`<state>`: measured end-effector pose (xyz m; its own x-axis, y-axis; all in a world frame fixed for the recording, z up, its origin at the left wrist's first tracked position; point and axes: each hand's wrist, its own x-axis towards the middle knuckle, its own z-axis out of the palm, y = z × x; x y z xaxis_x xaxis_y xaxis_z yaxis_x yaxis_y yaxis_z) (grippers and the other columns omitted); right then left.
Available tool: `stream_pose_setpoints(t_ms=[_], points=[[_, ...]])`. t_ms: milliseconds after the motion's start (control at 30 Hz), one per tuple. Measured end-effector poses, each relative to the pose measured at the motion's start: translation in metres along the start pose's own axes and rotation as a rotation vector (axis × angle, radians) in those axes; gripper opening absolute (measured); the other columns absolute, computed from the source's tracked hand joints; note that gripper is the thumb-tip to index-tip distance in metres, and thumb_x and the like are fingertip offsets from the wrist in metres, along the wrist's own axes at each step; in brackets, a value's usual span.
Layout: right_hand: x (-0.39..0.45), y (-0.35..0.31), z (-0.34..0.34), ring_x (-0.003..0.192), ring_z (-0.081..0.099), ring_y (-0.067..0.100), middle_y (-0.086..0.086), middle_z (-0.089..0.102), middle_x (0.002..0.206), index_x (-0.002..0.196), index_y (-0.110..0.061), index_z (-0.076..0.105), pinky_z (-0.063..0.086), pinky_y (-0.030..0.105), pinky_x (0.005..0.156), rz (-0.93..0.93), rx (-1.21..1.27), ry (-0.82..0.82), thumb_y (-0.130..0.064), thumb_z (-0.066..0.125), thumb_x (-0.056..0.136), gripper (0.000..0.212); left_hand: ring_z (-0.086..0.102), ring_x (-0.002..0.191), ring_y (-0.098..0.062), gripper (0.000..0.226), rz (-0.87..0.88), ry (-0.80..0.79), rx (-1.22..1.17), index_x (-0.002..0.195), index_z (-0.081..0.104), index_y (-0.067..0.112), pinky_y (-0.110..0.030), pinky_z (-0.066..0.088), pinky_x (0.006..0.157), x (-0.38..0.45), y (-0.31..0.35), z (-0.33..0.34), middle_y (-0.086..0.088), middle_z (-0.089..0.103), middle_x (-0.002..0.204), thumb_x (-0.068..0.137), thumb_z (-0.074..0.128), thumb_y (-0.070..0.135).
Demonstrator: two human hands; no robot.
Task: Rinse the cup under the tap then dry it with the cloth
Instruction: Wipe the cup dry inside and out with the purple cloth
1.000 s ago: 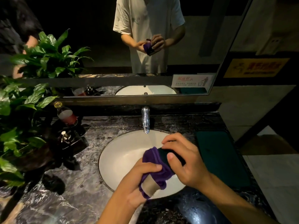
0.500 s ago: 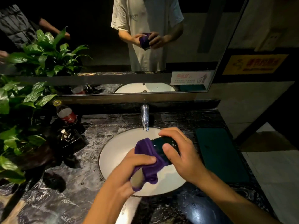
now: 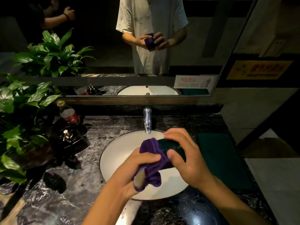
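A dark green cup (image 3: pixel 170 146) lies on its side over the white sink (image 3: pixel 120 153), held by both hands. My right hand (image 3: pixel 186 158) grips the cup's far end, fingers over the top and thumb on the near side. My left hand (image 3: pixel 138 169) holds a purple cloth (image 3: pixel 154 166) bunched around the cup's other end, thumb pressing on the cloth. The cloth's lower corner hangs down below my left hand. The chrome tap (image 3: pixel 147 120) stands behind the hands; no water is seen running.
A dark marble counter (image 3: pixel 68 197) surrounds the sink. A leafy plant (image 3: pixel 17 117), a soda bottle (image 3: pixel 69 114) and a dark soap dispenser (image 3: pixel 68 137) stand at the left. A dark green mat (image 3: pixel 222 159) lies at the right. The mirror (image 3: pixel 105 46) shows another person's arm.
Both hands with cup and cloth have shifted slightly up and left over the basin. The cloth has slid along the cup. The view has tilted down a little.
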<state>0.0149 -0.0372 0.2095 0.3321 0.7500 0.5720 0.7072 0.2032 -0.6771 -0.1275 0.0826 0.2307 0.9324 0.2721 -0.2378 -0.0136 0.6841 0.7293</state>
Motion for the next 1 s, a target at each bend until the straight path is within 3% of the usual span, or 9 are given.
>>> stream_pose_setpoints(t_ms=[100,267,333,400,500,600,733,900,1000], points=[[0.002,-0.001,0.004,0.085,0.062,0.018,0.003,0.062,0.092,0.099,-0.01,0.063,0.049,0.03,0.07,0.04,0.009,0.14,-0.03,0.048,0.098,0.025,0.064,0.083,-0.027,0.028,0.043,-0.02,0.369,0.101,0.066,-0.008,-0.037,0.052,0.075,0.0,-0.002,0.005,-0.016,0.068,0.089,0.074,0.071,0.001],[0.022,-0.009,0.0,0.06,0.062,0.021,0.005,0.062,0.065,0.08,-0.014,0.065,0.047,0.028,0.048,1.125,0.603,-0.03,-0.036,0.054,0.089,0.026,0.047,0.055,-0.001,0.032,0.126,-0.085,1.067,0.068,0.051,0.019,-0.022,0.036,0.05,0.0,-0.005,0.011,0.011,0.055,0.062,0.08,0.063,-0.008],[0.018,-0.014,-0.005,0.071,0.068,0.014,0.003,0.065,0.079,0.09,-0.013,0.064,0.053,0.03,0.055,0.829,0.472,-0.057,-0.046,0.051,0.093,0.035,0.068,0.074,-0.022,0.014,0.133,-0.025,0.83,0.088,0.068,0.006,-0.035,0.054,0.066,-0.005,-0.004,0.004,-0.006,0.073,0.084,0.074,0.073,0.005],[0.01,-0.019,-0.008,0.1,0.064,0.006,-0.007,0.063,0.105,0.109,-0.022,0.063,0.05,0.02,0.082,0.344,0.147,-0.093,-0.045,0.05,0.095,0.03,0.068,0.093,-0.039,0.047,0.032,-0.002,0.35,0.111,0.067,-0.007,-0.046,0.059,0.082,-0.005,-0.005,-0.006,-0.027,0.07,0.104,0.067,0.08,0.004],[0.003,-0.017,-0.005,0.099,0.059,0.017,0.001,0.058,0.109,0.111,-0.013,0.062,0.049,0.03,0.081,-0.102,-0.211,-0.073,-0.027,0.05,0.096,0.023,0.063,0.099,-0.038,0.051,-0.009,-0.129,0.046,0.12,0.062,-0.01,-0.048,0.053,0.09,-0.009,-0.002,-0.006,-0.029,0.064,0.107,0.071,0.076,-0.007],[0.007,-0.017,0.004,0.078,0.061,0.015,0.001,0.063,0.087,0.09,-0.009,0.066,0.047,0.031,0.066,0.114,-0.061,0.113,-0.02,0.046,0.096,0.023,0.059,0.072,-0.015,0.017,0.114,-0.074,0.601,0.083,0.068,0.016,-0.028,0.049,0.066,-0.01,0.001,0.004,0.001,0.065,0.076,0.074,0.072,0.002],[0.019,-0.016,0.001,0.057,0.061,0.015,0.01,0.06,0.073,0.076,-0.008,0.065,0.046,0.033,0.051,1.022,0.539,-0.028,-0.026,0.053,0.085,0.024,0.054,0.066,-0.003,0.024,0.172,-0.202,0.979,0.075,0.06,0.023,-0.017,0.048,0.063,-0.007,0.002,0.019,0.021,0.062,0.071,0.077,0.061,-0.001],[0.004,-0.022,-0.009,0.093,0.068,0.011,-0.016,0.065,0.106,0.12,-0.039,0.06,0.055,0.024,0.072,0.384,0.242,-0.055,-0.057,0.05,0.093,0.034,0.062,0.116,-0.055,0.051,-0.006,-0.01,0.208,0.117,0.075,0.007,-0.072,0.04,0.103,-0.016,0.009,0.0,-0.038,0.066,0.122,0.067,0.081,0.004],[-0.001,-0.018,-0.005,0.083,0.062,0.017,-0.012,0.058,0.099,0.114,-0.027,0.057,0.051,0.032,0.064,0.067,0.014,0.097,-0.039,0.046,0.096,0.025,0.057,0.122,-0.061,0.052,0.019,-0.056,0.246,0.125,0.071,0.004,-0.072,0.039,0.105,-0.015,0.012,0.01,-0.037,0.065,0.127,0.073,0.076,-0.001]])
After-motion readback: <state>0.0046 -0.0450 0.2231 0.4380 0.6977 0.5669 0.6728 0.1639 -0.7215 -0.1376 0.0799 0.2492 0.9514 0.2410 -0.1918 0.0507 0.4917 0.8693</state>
